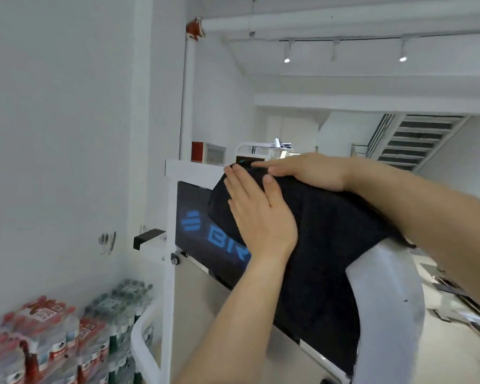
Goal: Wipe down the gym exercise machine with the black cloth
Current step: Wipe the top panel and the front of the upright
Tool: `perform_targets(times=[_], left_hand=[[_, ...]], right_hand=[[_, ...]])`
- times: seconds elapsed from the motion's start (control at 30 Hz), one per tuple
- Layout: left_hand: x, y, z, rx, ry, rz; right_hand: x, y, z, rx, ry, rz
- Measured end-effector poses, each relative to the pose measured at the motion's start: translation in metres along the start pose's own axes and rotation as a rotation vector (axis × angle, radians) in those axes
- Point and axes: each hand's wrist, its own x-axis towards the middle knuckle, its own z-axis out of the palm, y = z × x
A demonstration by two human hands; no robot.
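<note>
Status on the wipe-down: mid-job, we think, working the top end of the machine (pixel 169 273).

- Black cloth (pixel 330 231) is draped over the upper right corner of the machine. It covers the top edge and hangs down over the right part of the dark screen (pixel 191 209) and onto the white curved cover (pixel 385 300).
- Our left hand (pixel 257 214) lies flat on the cloth over the screen face. The fingers are straight and together, pressing rather than grasping.
- Our right hand (pixel 308 170) lies flat on the cloth along the top edge, palm down, fingers extended. It isn't pinching or bunching the fabric either.

Done so far: can't tell. One frame shows no streaks or wet marks, so we can't say which surfaces have had a pass.

Left, as we judge it:
- The uncovered left part of the screen (blue logo showing).
- The white frame (pixel 194 169) around the screen.
- The white cover below the cloth.
- Everything lower down, which is mostly out of view.

That puts us early-to-middle, nowhere near finished.

Note: shrink-wrapped bottle packs (pixel 53 342) sit on the floor by the wall, just left of the machine's base. They aren't in the way up here, but we'd watch them once the wiping gets down low.
</note>
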Motion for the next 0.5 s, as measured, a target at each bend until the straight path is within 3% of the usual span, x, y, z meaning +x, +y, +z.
perform_targets(times=[0.27, 0.5], left_hand=[[0.017, -0.018, -0.007, 0.017, -0.016, 0.048], [0.021, -0.026, -0.008, 0.023, -0.006, 0.111]], right_hand=[[0.006, -0.007, 0.002, -0.016, -0.056, -0.002], [0.001, -0.009, 0.002, -0.072, 0.081, -0.024]])
